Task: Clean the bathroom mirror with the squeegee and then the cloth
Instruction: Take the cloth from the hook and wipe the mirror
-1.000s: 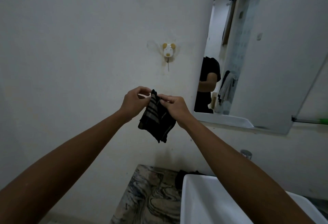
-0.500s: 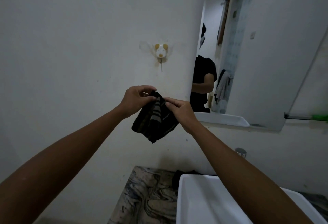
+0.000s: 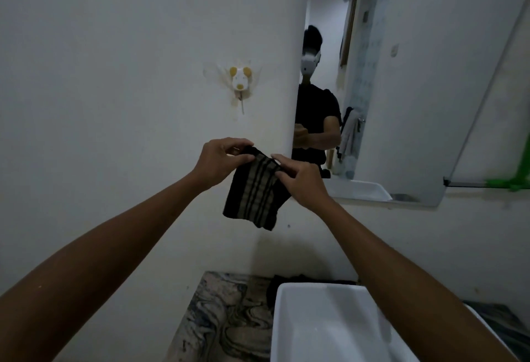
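Two hands on the cloth (image 3: 253, 189) at frame centre: left hand (image 3: 220, 158) and right hand (image 3: 301, 181) each pinch its top edge. The squeegee (image 3: 504, 181) sits at the right edge, so I'd guess that pass is done. The mirror (image 3: 407, 89), upper right, still needs wiping.

Black cloth (image 3: 253, 192) with tan stripes, white sink (image 3: 329, 324), marbled grey-beige counter (image 3: 220, 315).

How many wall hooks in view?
1. The animal-face hook is stuck on the white wall, left of the mirror and above the striped cloth. Others may sit outside the frame.
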